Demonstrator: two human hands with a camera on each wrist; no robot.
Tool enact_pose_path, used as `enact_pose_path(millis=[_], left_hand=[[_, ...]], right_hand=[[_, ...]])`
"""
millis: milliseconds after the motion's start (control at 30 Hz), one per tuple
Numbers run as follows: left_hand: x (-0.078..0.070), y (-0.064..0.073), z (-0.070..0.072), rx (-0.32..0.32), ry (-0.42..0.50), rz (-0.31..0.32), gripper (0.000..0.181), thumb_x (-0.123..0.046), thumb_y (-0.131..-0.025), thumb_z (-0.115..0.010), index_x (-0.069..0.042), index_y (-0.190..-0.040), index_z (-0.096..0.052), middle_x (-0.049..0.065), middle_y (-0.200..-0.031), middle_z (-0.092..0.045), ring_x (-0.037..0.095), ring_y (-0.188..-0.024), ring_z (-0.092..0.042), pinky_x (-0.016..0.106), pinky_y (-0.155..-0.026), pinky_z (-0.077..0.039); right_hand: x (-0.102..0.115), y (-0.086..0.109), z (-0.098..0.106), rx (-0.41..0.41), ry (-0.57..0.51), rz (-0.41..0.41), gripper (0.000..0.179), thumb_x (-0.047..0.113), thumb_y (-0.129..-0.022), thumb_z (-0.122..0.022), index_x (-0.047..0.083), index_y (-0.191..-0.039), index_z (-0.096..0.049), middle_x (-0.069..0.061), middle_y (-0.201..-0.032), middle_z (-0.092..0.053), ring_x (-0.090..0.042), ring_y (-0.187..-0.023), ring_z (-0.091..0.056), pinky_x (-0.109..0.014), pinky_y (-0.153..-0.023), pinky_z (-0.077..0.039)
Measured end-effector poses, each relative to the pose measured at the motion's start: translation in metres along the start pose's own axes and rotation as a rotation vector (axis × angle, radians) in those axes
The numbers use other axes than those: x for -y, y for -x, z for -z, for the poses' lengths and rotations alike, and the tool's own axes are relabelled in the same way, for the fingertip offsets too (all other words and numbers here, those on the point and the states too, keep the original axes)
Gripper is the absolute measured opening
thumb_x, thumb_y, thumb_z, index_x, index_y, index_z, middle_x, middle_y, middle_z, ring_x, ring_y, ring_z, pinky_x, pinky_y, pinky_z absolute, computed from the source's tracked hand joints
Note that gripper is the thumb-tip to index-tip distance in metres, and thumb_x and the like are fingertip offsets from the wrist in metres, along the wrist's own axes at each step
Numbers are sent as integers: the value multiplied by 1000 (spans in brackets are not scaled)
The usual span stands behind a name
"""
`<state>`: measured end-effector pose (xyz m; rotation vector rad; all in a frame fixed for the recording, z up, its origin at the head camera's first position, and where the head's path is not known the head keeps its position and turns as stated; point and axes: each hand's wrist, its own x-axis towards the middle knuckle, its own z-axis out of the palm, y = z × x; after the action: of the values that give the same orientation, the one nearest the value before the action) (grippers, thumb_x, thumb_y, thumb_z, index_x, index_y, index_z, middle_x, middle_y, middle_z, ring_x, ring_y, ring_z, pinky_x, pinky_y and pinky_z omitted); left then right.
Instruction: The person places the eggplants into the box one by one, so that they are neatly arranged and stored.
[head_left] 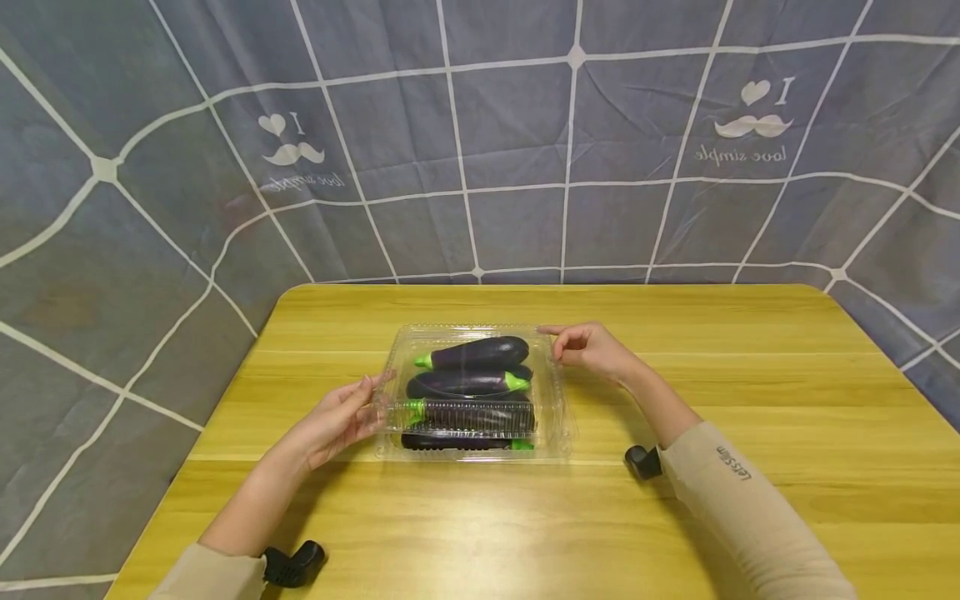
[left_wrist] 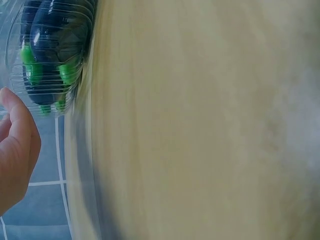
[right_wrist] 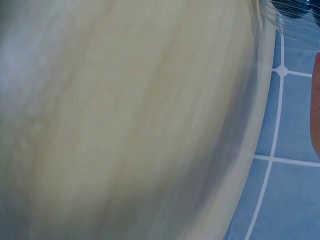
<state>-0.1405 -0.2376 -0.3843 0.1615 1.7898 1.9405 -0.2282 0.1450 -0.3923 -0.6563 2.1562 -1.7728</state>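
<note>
A clear plastic clamshell box [head_left: 468,332] stands on the table, its lid over the top. Inside lie several dark purple eggplants [head_left: 480,353] with bright green stem ends. At the box's left side, my left hand [head_left: 337,421] touches the wall with extended fingers. My right hand [head_left: 592,350] is at the far right corner, index finger straight along the rim and the other fingers bent. In the left wrist view, the box [left_wrist: 75,95] shows its ribbed end beside part of the left hand [left_wrist: 17,150]. Only a sliver of the right hand [right_wrist: 316,110] appears in the right wrist view.
The wood-grain table [head_left: 480,533] carries the box near its middle. Behind and beside it hangs a grey cloth [head_left: 517,225] with white grid lines. Black wrist-worn devices [head_left: 296,564] stick out at both sleeve cuffs.
</note>
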Motion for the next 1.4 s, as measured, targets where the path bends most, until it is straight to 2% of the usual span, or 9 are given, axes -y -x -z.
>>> enact_pose_path(millis=[400, 500, 633, 733, 833, 967, 1167, 1300, 1400], left_hand=[[-1, 1, 1, -8, -1, 18, 65, -27, -100, -43, 4, -147, -10, 26, -151, -3, 38, -137, -11, 25, -90, -45], [-1, 2, 1, -16, 6, 31, 65, -23, -100, -45, 3, -147, -9, 26, -151, -1, 37, -137, -10, 22, -87, -46], [-3, 2, 1, -36, 14, 48, 66, -22, -99, -47, 2, -147, -10, 26, -151, -3, 20, -123, -44, 18, -80, -48], [-4, 2, 0, -59, 35, 57, 66, -19, -98, -50, 1, -148, -12, 23, -145, -19, 3, -94, -54, 16, -74, -48], [-3, 1, 0, -73, 65, 55, 64, -16, -96, -52, 1, -147, -16, 12, -128, -42, 3, -87, -56, 17, -72, -49], [-3, 2, -1, -83, 81, 47, 59, -13, -96, -52, 0, -145, -22, 0, -105, -55, 7, -88, -59, 19, -72, -50], [-4, 4, -1, -72, 20, 51, 59, -15, -96, -51, -1, -144, -22, 2, -104, -51, 5, -84, -56, 20, -74, -49], [-6, 4, 1, -52, -55, 44, 62, -13, -96, -49, -4, -147, -15, 8, -111, -43, 6, -87, -53, 22, -77, -49], [-7, 3, 3, -31, -86, 23, 67, -11, -95, -49, -8, -149, -10, 9, -111, -43, 7, -88, -52, 23, -77, -49]], right_hand=[[-1, 1, 1, -11, 24, 2, 22, -17, -80, -53, 2, -71, -60, -26, -135, -44, -37, -125, -42, -18, -66, -45], [-2, 2, 0, -24, 13, -11, 21, -17, -80, -53, 2, -74, -59, -25, -135, -43, -29, -114, -54, -18, -68, -47], [-1, 3, -1, -46, -23, -32, 16, -17, -81, -51, -2, -83, -54, -26, -136, -42, -14, -85, -62, -21, -69, -49], [0, 4, -3, -67, -41, -50, 16, -16, -82, -50, -8, -96, -50, -28, -136, -41, -13, -79, -62, -24, -71, -51], [0, 5, -4, -84, -54, -72, 28, -13, -83, -51, -10, -110, -46, -28, -132, -42, -16, -84, -62, -28, -72, -53], [0, 11, -5, -82, -85, -113, 38, -8, -88, -50, -7, -125, -40, -26, -123, -47, -19, -84, -59, -31, -71, -53], [5, 29, -9, -47, -200, -200, 47, -1, -94, -47, 1, -136, -25, -10, -100, -58, -17, -79, -61, -30, -69, -54], [9, 41, -14, -25, -314, -266, 48, 6, -98, -43, 6, -139, -18, -9, -99, -53, -17, -77, -61, -29, -69, -54], [13, 49, -17, -4, -330, -276, 51, 9, -98, -45, 9, -141, -16, -12, -99, -50, -17, -75, -61, -30, -69, -54]])
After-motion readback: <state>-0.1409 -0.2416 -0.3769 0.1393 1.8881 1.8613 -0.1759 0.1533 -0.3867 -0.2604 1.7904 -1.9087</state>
